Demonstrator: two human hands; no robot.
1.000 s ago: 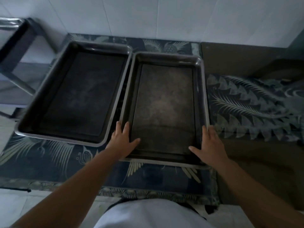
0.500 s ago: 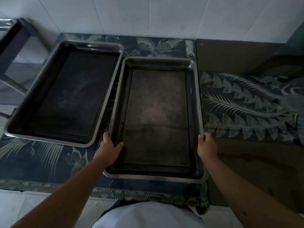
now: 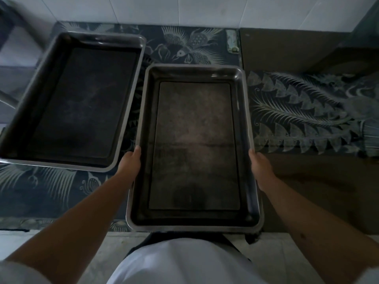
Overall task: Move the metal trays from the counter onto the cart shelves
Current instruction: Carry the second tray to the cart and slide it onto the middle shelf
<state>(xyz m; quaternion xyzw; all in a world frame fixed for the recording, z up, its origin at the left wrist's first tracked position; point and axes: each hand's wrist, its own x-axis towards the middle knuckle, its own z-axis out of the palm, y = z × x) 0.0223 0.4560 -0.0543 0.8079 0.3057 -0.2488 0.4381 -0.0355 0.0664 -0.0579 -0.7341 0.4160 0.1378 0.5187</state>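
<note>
Two dark rectangular metal trays are in view. The right tray (image 3: 194, 144) is held level in front of my body, its near end past the counter's front edge. My left hand (image 3: 131, 162) grips its left rim and my right hand (image 3: 260, 162) grips its right rim, fingers hidden under the rims. The left tray (image 3: 75, 101) rests on the patterned counter cloth (image 3: 184, 46), turned slightly clockwise, untouched.
A white tiled wall (image 3: 225, 11) runs behind the counter. A brown bare counter section (image 3: 307, 191) and more patterned cloth lie to the right. At the far left a blurred dark metal frame (image 3: 12, 25) shows, possibly the cart. Pale floor tiles lie below.
Both hands went from resting on the right tray's near corners to gripping its side rims. The tray has been pulled toward me, off the counter's front edge.
</note>
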